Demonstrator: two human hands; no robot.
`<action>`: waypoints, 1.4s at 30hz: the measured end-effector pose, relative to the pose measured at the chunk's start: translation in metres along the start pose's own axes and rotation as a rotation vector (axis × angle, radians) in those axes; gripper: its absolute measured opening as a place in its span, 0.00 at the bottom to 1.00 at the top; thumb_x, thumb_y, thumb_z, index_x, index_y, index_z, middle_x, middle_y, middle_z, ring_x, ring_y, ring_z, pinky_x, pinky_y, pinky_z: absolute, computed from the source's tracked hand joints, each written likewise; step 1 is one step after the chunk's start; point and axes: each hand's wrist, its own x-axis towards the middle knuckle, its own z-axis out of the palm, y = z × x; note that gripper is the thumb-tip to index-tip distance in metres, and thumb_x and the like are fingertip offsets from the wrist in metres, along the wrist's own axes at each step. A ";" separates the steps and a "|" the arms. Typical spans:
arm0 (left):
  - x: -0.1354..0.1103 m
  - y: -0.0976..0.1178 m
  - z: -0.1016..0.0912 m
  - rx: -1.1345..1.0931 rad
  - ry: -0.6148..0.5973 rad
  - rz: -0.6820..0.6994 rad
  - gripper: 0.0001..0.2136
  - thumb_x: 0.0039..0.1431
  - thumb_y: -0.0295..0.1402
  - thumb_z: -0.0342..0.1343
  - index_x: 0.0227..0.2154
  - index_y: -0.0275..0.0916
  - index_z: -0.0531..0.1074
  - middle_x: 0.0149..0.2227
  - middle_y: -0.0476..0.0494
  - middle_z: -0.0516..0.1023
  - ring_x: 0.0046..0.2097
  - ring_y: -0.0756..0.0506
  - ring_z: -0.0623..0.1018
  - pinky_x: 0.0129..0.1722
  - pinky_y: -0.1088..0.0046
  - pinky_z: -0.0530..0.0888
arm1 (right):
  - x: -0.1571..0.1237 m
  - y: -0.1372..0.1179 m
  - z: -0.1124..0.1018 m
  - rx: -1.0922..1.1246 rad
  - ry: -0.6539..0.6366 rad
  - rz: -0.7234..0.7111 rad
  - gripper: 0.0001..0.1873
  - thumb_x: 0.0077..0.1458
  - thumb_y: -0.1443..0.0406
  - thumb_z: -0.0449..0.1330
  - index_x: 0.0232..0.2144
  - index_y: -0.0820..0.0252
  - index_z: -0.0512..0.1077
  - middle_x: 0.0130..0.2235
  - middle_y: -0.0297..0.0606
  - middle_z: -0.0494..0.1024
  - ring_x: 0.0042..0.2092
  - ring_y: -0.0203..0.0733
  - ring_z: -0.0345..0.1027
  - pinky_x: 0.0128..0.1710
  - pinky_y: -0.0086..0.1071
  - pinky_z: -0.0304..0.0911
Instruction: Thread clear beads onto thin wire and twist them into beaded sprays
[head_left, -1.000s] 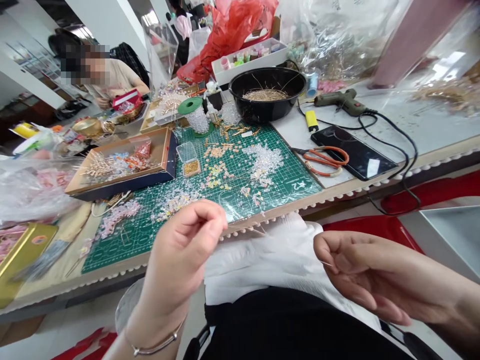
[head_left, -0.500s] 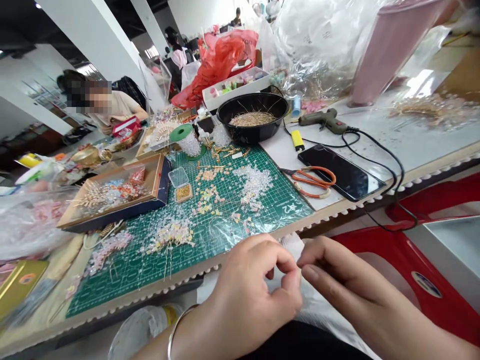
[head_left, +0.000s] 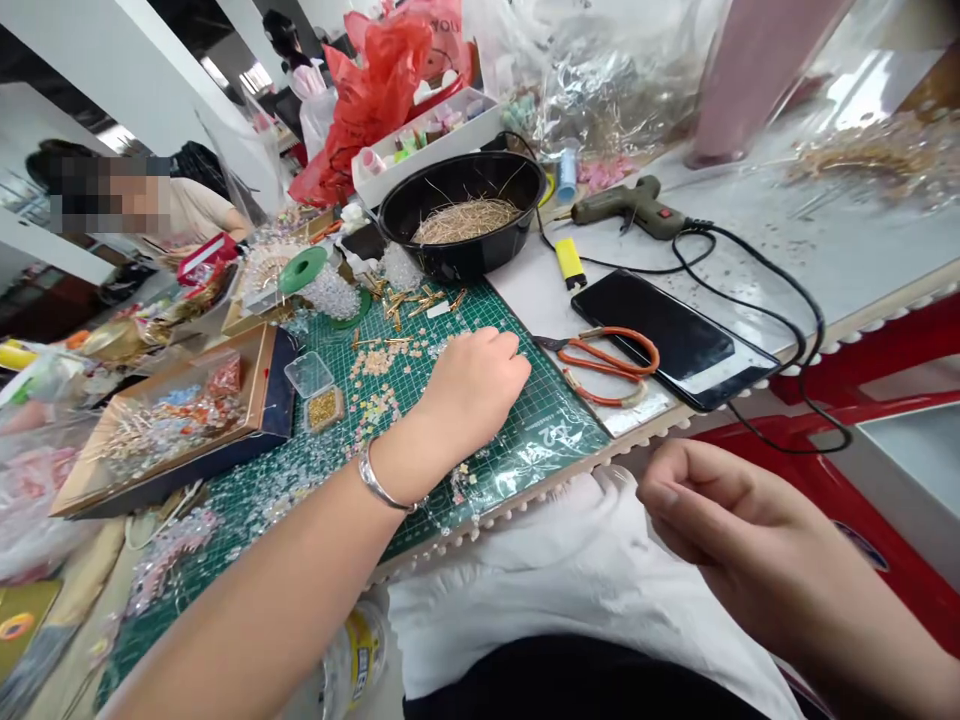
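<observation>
My left hand [head_left: 480, 385], with a silver bangle on the wrist, is over the green cutting mat [head_left: 559, 430], covering most of the clear bead pile. Its fingers curl down, and their tips are hidden. Pale peach and yellow flower-shaped beads [head_left: 379, 360] lie just left of it. Over the lap at the table's front edge, my right hand [head_left: 720, 510] is closed, thumb and forefinger pressed together. Anything in that pinch is too small to make out. Orange-handled scissors [head_left: 611, 360] lie between the hands, farther back.
A black bowl [head_left: 465, 260] of thin gold pins stands behind the mat. A phone [head_left: 675, 335], yellow lighter [head_left: 570, 262] and glue gun [head_left: 645, 210] with a looping cable lie right. An open box [head_left: 277, 385] of beaded pieces sits left. Another person [head_left: 202, 210] sits across.
My left hand has left my right hand and moved forward and left onto the mat's beads. The right hand has shifted slightly right, still pinched. The view has turned somewhat right.
</observation>
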 end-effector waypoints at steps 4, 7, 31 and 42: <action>0.004 0.003 -0.001 0.038 -0.045 0.058 0.13 0.60 0.18 0.47 0.29 0.32 0.76 0.34 0.36 0.75 0.40 0.38 0.74 0.36 0.62 0.68 | 0.005 0.001 0.005 0.105 -0.005 0.051 0.22 0.58 0.47 0.64 0.25 0.57 0.67 0.22 0.24 0.55 0.24 0.32 0.41 0.21 0.30 0.41; 0.011 -0.003 -0.002 0.030 -0.061 0.066 0.11 0.61 0.20 0.50 0.29 0.32 0.77 0.33 0.36 0.76 0.40 0.38 0.75 0.37 0.62 0.69 | 0.006 0.000 0.010 0.155 -0.019 0.083 0.22 0.57 0.48 0.65 0.25 0.56 0.66 0.21 0.23 0.55 0.23 0.32 0.39 0.21 0.30 0.39; -0.162 0.125 -0.039 -2.539 0.217 -0.859 0.11 0.49 0.33 0.73 0.27 0.34 0.76 0.28 0.45 0.79 0.24 0.57 0.71 0.15 0.85 0.50 | -0.071 -0.009 0.078 -0.716 -0.082 -0.663 0.11 0.61 0.68 0.58 0.27 0.51 0.64 0.20 0.24 0.64 0.17 0.32 0.56 0.13 0.24 0.54; -0.178 0.128 -0.042 -2.582 0.190 -0.849 0.12 0.48 0.33 0.73 0.26 0.33 0.75 0.26 0.48 0.73 0.25 0.57 0.64 0.18 0.83 0.49 | -0.082 -0.011 0.091 -0.770 -0.084 -0.661 0.11 0.61 0.67 0.58 0.26 0.51 0.64 0.19 0.25 0.63 0.17 0.32 0.54 0.12 0.26 0.51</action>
